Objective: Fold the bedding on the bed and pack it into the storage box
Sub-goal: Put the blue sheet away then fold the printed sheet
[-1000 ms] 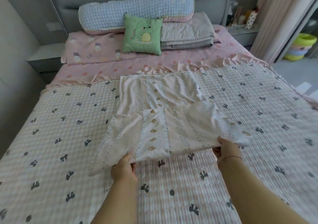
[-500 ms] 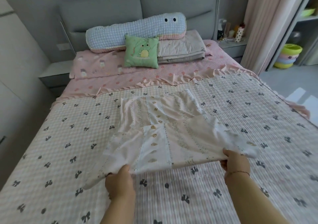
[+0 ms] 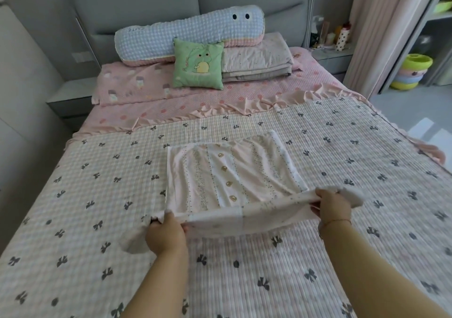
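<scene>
Lying mid-bed on the checked quilted coverlet with grey bows [image 3: 97, 195]: pale pink floral cotton bedding piece with gold buttons [image 3: 227, 178], near edge being lifted. Left hand [image 3: 166, 232] gripping its left corner, fingers curled around fabric. Right hand [image 3: 333, 206] pinching its right corner. Sitting beyond, by the headboard: green dinosaur cushion [image 3: 198, 65].

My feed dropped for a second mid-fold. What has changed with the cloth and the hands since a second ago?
Both hands, left hand and right hand, kept their grip on the cloth and lifted its near edge, which now stands as a raised band. The flat part looks shorter and squarer, so the fold is moving toward the headboard. The quilt, green cushion and long pillow stayed put.
</scene>
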{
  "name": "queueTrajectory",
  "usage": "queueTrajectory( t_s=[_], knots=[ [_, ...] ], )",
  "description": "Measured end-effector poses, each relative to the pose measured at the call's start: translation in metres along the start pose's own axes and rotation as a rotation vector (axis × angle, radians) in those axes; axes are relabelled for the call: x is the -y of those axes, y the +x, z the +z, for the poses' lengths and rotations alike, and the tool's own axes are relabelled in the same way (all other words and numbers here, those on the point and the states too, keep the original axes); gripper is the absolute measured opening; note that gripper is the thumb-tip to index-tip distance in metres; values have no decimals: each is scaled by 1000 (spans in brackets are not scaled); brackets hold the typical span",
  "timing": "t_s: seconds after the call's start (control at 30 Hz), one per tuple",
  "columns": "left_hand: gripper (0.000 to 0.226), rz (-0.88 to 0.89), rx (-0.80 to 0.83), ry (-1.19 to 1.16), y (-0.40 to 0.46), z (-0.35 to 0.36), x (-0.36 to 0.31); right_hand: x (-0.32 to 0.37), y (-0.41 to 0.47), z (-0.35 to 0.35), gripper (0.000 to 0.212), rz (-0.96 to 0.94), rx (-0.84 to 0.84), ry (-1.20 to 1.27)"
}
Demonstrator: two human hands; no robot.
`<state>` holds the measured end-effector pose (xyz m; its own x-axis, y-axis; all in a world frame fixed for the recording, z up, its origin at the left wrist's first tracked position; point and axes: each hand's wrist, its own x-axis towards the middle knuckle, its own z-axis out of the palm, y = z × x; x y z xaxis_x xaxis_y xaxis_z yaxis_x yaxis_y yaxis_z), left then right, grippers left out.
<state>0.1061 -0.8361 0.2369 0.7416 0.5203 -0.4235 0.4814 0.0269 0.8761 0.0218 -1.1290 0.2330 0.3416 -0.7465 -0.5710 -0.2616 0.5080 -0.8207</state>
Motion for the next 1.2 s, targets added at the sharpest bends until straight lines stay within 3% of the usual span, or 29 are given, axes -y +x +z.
queueTrajectory(
  t_s=[0.1, 0.37, 0.53, 0.73, 0.8, 0.9, 0.97, 1.03, 1.1, 1.13, 1.2],
  knots=[
    [32, -24, 123, -3, 34, 30, -19, 15, 30, 33, 15, 47, 75, 77],
    [28, -271, 385, -61, 148, 112, -37, 25, 126, 115, 19, 84, 136, -71],
    [32, -248, 466, -51, 193, 165, -51, 37, 178, 161, 16, 131, 131, -154],
    [30, -199, 520, -107, 235, 218, -83, 62, 223, 218, 36, -49, 216, -298],
    [34, -191, 515, -134, 246, 233, -91, 77, 224, 236, 37, -163, 173, -683],
    [32, -140, 545, -151, 265, 250, -100, 90, 231, 261, 58, -503, 30, -1311],
    [30, -100, 626, -25, 273, 258, -94, 76, 248, 273, 68, -653, 130, -1508],
    [40, 21, 668, 323, 269, 265, -66, 41, 252, 277, 58, -580, 203, -1159],
    [51, 319, 594, 790, 261, 268, -13, -13, 241, 267, 46, -428, 400, -885],
    [56, 473, 588, 958, 254, 267, 20, -40, 233, 260, 45, -445, 460, -888],
    [70, 684, 608, 1249, 237, 258, 90, -92, 233, 242, 49, -513, 565, -1212]
  ],
)
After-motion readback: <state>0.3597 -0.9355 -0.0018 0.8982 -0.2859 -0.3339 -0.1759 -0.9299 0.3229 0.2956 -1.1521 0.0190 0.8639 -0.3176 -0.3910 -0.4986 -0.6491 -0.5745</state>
